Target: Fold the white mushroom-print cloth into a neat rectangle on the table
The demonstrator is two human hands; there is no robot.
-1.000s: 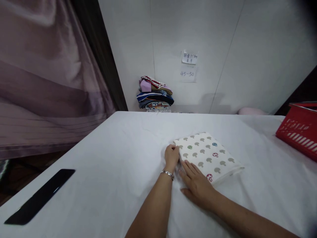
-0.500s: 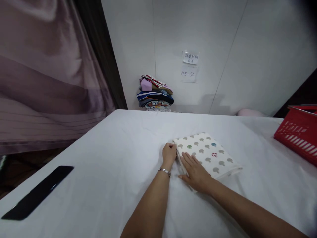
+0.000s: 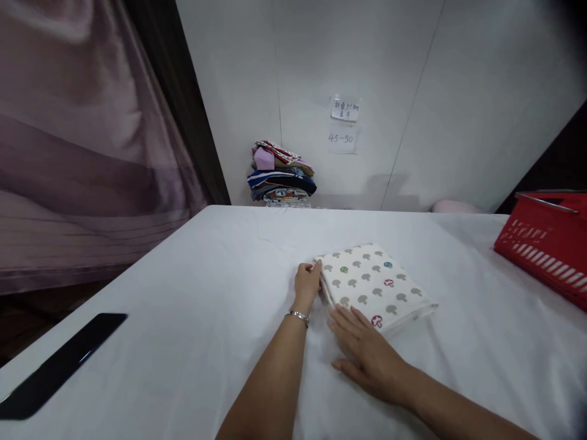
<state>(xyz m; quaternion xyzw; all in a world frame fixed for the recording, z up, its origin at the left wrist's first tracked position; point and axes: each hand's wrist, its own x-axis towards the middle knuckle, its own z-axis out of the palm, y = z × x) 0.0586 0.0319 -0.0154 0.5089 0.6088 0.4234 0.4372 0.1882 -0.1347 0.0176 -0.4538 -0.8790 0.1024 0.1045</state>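
A white cloth with grey, green, blue and red mushroom prints lies folded into a flat, layered square on the white-covered table. My left hand, with a silver bracelet at the wrist, grips the cloth's left corner between thumb and curled fingers. Those fingers are partly hidden under the edge. Flat and spread, my right hand rests at the near edge of the cloth, its fingertips touching the lower corner and the thumb out to the side.
A black flat strip lies at the table's left edge. On the right stands a red slotted basket. Behind the table is a pile of folded fabrics near the wall, below paper notes. A mauve curtain hangs at left.
My right hand has slid off the cloth's top toward the near edge, uncovering a red mushroom print. My left hand stays at the left corner, its thumb now on top. The view has shifted slightly.
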